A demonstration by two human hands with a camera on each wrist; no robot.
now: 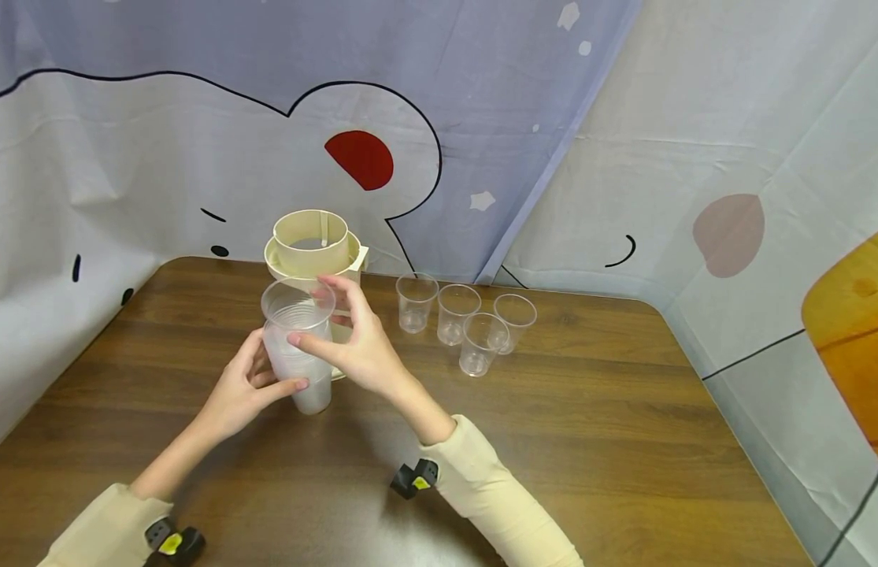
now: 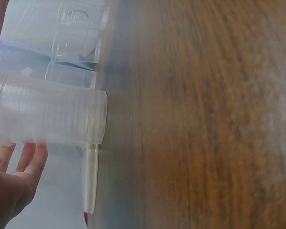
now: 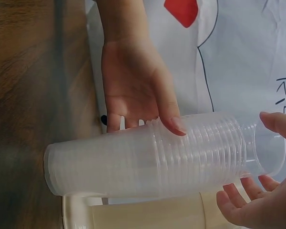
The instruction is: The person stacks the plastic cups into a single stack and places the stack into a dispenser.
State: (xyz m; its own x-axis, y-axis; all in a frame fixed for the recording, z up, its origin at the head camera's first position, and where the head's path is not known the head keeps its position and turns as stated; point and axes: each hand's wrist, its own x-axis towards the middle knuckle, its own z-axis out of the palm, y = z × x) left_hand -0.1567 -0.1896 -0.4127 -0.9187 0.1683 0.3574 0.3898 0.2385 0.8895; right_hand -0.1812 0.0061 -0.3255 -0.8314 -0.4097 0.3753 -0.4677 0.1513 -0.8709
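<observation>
While your left hand (image 1: 236, 394) holds the stack of clear cups (image 1: 298, 364) and your right hand (image 1: 364, 346) is up at the top cup (image 1: 286, 305), go slow and soft. Squeeze the stack just enough to keep it still, since thin cups likely bend easily. A small twist and a straight pull should help the top cup slip free alone. Your left thumb and fingers are wrapped around the middle of the stack, below your right hand. Your right thumb and fingers are only a cup apart, pinching the top cup where it sticks up past the others. Behind your grip stands a cream tube (image 1: 318, 261). Right of your hands, four loose cups (image 1: 458, 316) stand on the table (image 1: 587, 441). I can't tell if the stack touches the table.
</observation>
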